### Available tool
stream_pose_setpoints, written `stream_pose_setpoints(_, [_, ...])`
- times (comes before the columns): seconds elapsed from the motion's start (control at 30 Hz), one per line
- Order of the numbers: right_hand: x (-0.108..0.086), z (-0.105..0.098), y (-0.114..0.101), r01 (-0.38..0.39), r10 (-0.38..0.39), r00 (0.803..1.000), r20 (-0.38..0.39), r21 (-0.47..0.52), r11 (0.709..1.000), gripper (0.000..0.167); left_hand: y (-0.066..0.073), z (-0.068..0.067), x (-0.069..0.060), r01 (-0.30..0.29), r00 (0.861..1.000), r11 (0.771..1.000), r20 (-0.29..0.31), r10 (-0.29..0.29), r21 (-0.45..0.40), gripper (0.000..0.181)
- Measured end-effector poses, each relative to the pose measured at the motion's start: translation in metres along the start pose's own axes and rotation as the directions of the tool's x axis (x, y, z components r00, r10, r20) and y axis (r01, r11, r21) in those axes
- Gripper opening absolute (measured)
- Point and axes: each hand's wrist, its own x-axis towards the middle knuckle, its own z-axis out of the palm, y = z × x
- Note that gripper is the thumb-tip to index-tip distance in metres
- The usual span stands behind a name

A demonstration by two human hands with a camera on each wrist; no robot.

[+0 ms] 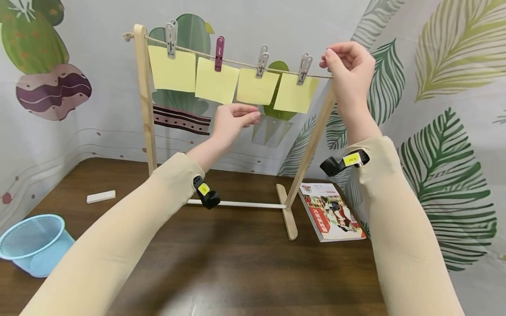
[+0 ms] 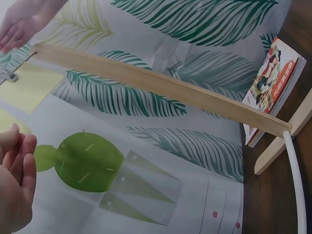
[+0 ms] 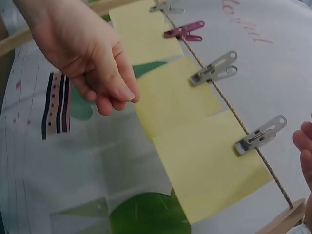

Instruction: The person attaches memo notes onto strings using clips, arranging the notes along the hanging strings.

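Four is too many to single out: several yellow paper notes (image 1: pixel 295 93) hang in a row from a twine line (image 1: pixel 237 62). Grey clothespins (image 1: pixel 304 68) and one purple clothespin (image 1: pixel 219 53) clip them to it. My left hand (image 1: pixel 229 125) hovers just below the third note (image 1: pixel 258 85), fingers loosely bent and nothing in them. Beside the line's right end, my right hand (image 1: pixel 353 74) is raised with its fingers relaxed, near the rightmost clothespin (image 3: pixel 261 135) but apart from it. Only its fingertips show in the right wrist view.
A wooden frame (image 1: pixel 314 140) carries the line, with a white crossbar (image 1: pixel 249 205) low down. A magazine (image 1: pixel 332 213) lies right of its foot. On the brown table (image 1: pixel 237 263) are a blue mesh basket (image 1: pixel 51 250) and a white block (image 1: pixel 101 196). A patterned cloth hangs behind.
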Motion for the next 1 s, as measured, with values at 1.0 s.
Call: stream_pose_setpoints(1.0, [-0.198,0.001,0.110,-0.258,0.243,0.963,0.120,0.136,0.956,0.018,-0.121,-0.073,-0.113,0.143,0.987,0.989,-0.074,-0.140,0.028,0.030])
